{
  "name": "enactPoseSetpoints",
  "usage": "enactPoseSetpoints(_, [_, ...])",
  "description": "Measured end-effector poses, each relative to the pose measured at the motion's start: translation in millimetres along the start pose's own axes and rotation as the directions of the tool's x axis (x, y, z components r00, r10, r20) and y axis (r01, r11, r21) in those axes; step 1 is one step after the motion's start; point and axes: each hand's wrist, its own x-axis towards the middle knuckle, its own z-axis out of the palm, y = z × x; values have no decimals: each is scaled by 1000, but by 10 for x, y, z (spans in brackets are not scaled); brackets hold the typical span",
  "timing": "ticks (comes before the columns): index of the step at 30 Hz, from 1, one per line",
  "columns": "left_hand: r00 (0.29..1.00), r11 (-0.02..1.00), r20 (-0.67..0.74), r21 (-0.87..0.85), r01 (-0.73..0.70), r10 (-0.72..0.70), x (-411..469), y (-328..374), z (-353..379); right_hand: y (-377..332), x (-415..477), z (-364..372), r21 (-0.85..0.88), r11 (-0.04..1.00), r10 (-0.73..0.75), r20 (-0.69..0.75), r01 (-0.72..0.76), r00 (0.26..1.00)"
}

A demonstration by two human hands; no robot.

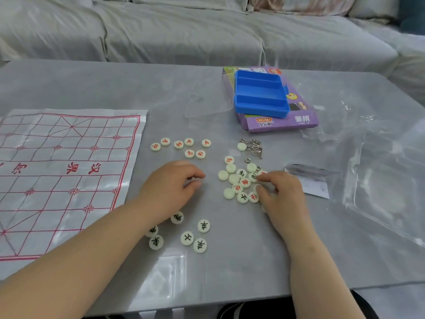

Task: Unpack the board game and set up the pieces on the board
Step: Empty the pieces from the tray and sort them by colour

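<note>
Head view. A grey table (230, 261) is shown, with a covered sofa (161, 31) behind it. The board sheet (69, 176), printed with a red grid and red characters, is laid flat at the left part of the table, and no piece is seen on it.

The round pale pieces are found on the bare table to the right of the board, in 3 groups. 7 red-marked pieces (179, 145) are set farthest from the viewer. A central cluster (236, 183) of red-marked, black-marked and blank-faced pieces is gathered in the middle. 6 black-marked pieces (187, 238) are spread nearest the viewer, partly under the left forearm.

The left hand (172, 185) is held between the groups, with its fingers curled and the fingertips brought close to the thumb. Whether a piece is pinched there cannot be told.

The right hand (280, 194) is placed at the right edge of the cluster, its index fingertip and thumb tip touching pieces there. Whether a piece is gripped cannot be told.

An empty blue tray (261, 94) is set on the purple box (299, 120) at the far side. Metal wire puzzles (251, 146) lie just beyond the cluster. A paper slip (310, 180) and clear plastic packaging (379, 180) lie to the right.
</note>
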Motion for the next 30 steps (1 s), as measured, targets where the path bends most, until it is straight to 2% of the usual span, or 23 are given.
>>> enactPoseSetpoints(3, [996, 994, 49, 83, -76, 72, 202, 183, 111, -91, -16, 74, -111, 979, -173, -3, 171, 985])
enactPoseSetpoints(5, [994, 988, 65, 119, -96, 88, 338, 252, 194, -95, -18, 110, -142, 962, -238, -15, 234, 971])
enactPoseSetpoints(9, [990, 978, 110, 182, -102, 83, 601, 257, 294, -61, -36, 10, -97, 974, -202, 45, 206, 978])
enactPoseSetpoints(13, [969, 954, 214, 245, -175, 123, 792, 236, 338, 7, -52, -107, -95, 984, -134, 151, 150, 979])
enactPoseSetpoints(15, [967, 944, 227, 275, -179, 117, 852, 219, 353, 71, -39, -117, -100, 981, -147, 155, 164, 977])
enactPoseSetpoints(20, [974, 946, 182, 269, -183, 136, 887, 184, 365, 77, -36, -69, -155, 973, -152, 140, 174, 978])
enactPoseSetpoints(23, [979, 946, 156, 273, -173, 134, 867, 183, 338, 27, -30, -69, -116, 984, -113, 176, 134, 978])
enactPoseSetpoints(25, [982, 945, 134, 281, -169, 136, 836, 172, 305, 49, -32, -74, -86, 984, -142, 157, 157, 977])
enactPoseSetpoints(27, [989, 962, 66, 234, -144, 132, 760, 138, 244, 47, -37, -70, -63, 986, -147, 137, 157, 980])
enactPoseSetpoints(30, [992, 981, -79, 173, -83, 97, 561, 29, 85, 5, -22, -74, -6, 992, -128, 31, 128, 991])
